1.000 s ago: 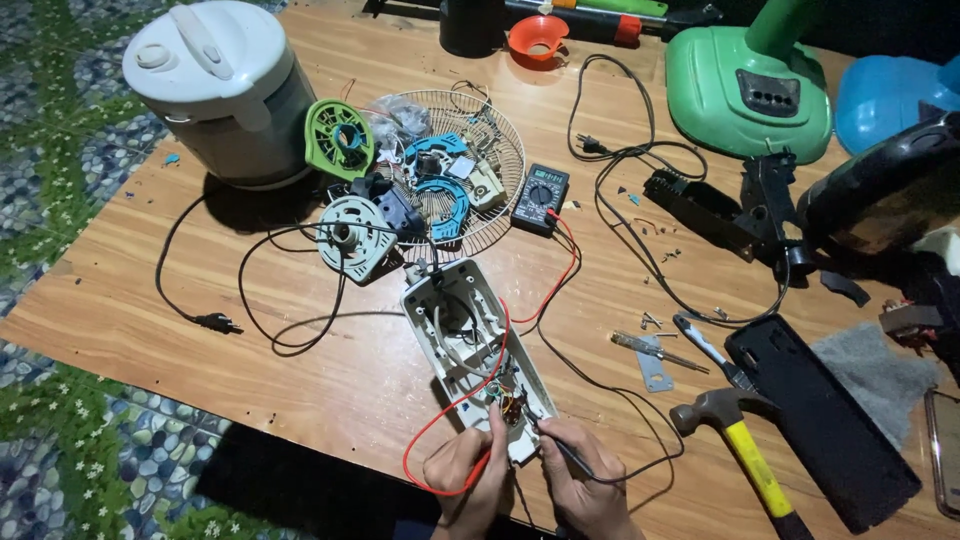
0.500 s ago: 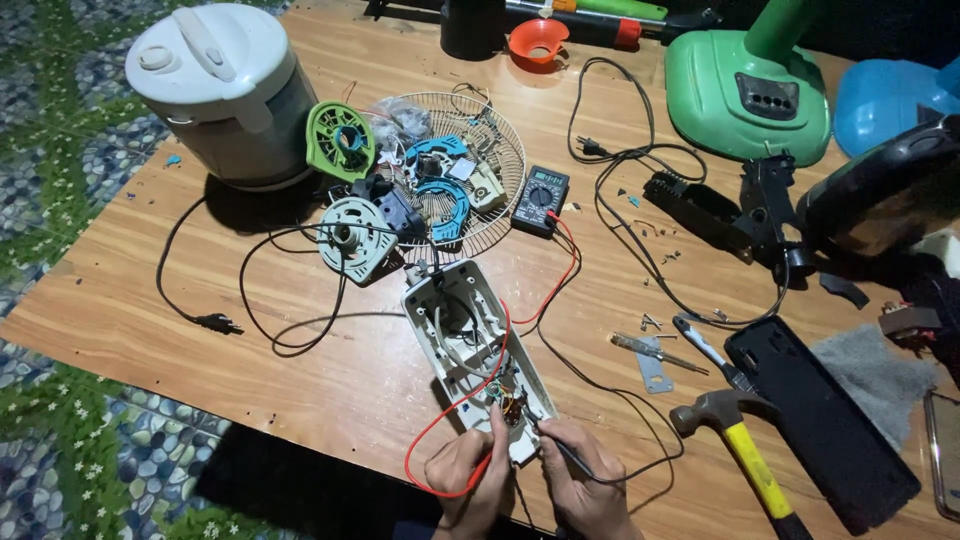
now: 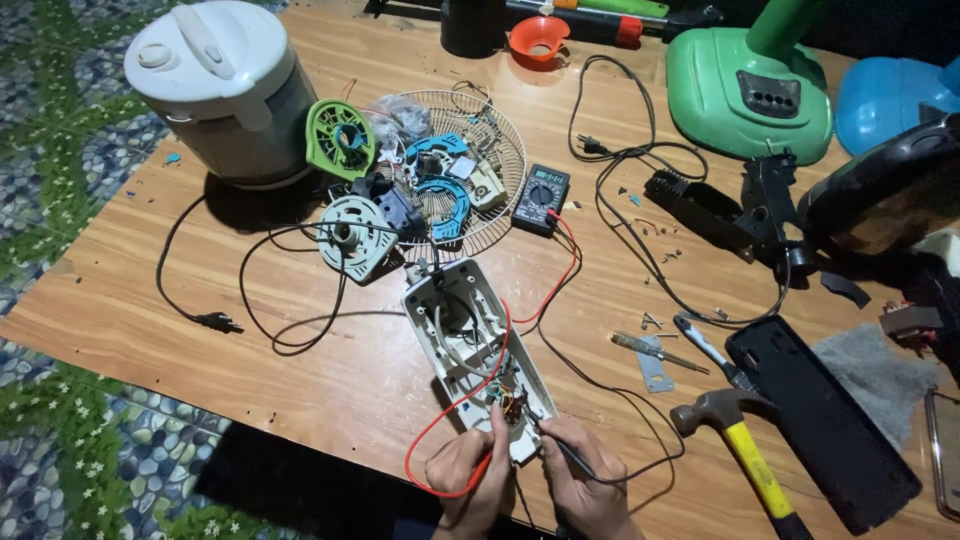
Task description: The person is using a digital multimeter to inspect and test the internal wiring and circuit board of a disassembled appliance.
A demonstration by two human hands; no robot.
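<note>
Head view, looking down on a wooden table (image 3: 200,330). At the near edge I see the left hand (image 3: 468,478) closed around the red probe (image 3: 482,468), fingers curled tight on its shaft, tip set into the near end of the open white housing (image 3: 470,345). The right hand (image 3: 585,485) pinches the black probe (image 3: 562,450) in the same way, thumb and fingers shut on it, its tip meeting the wiring at that same end of the housing, just beside the red one. The white housing lies flat, long axis running away from me, lid off and inner wires exposed. A red lead (image 3: 455,410) loops from the left hand across the housing and up to the multimeter (image 3: 541,198), which sits farther back, just beside the wire fan guard (image 3: 500,130); a black lead (image 3: 620,400) curves from the right hand to the same meter. The guard holds blue and green plastic parts. To its left stands a white rice cooker (image 3: 215,90), its black cord trailing toward me. Right of my hands lie a yellow-handled hammer (image 3: 745,450), a long black cover (image 3: 820,420) and a screwdriver (image 3: 655,350). A green fan base (image 3: 750,90) stands at the far right
</note>
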